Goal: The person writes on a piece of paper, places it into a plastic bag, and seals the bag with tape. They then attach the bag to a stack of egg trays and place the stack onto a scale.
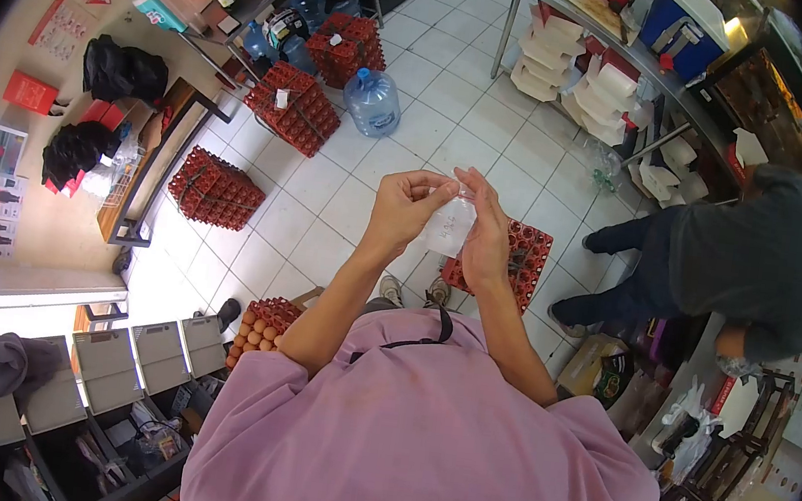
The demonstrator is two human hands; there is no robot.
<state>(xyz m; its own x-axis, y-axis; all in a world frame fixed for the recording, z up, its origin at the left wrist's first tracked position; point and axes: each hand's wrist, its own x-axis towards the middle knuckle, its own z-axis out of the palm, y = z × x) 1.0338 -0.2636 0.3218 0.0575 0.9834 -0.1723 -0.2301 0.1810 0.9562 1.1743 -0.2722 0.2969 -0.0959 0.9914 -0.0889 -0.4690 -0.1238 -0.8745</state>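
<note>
Between my two hands, in front of my chest, is a small whitish plastic bag (pixel 449 226) with faint markings. My left hand (pixel 408 206) pinches its upper left edge between thumb and fingers. On the other side, my right hand (pixel 486 229) has its fingers closed on the bag's upper right edge, with the palm turned inward. Whether anything is inside the bag is too small to tell. Below my right hand, a red egg tray stack (pixel 531 255) stands on the tiled floor.
A co-worker (pixel 756 261) stands at the right counter. Red tray stacks (pixel 215 190) and a water jug (pixel 372 104) stand on the floor ahead and left. Eggs (pixel 258 335) sit by my left elbow. A metal table (pixel 586 19) is at the back right; open drawers (pixel 127 358) are lower left.
</note>
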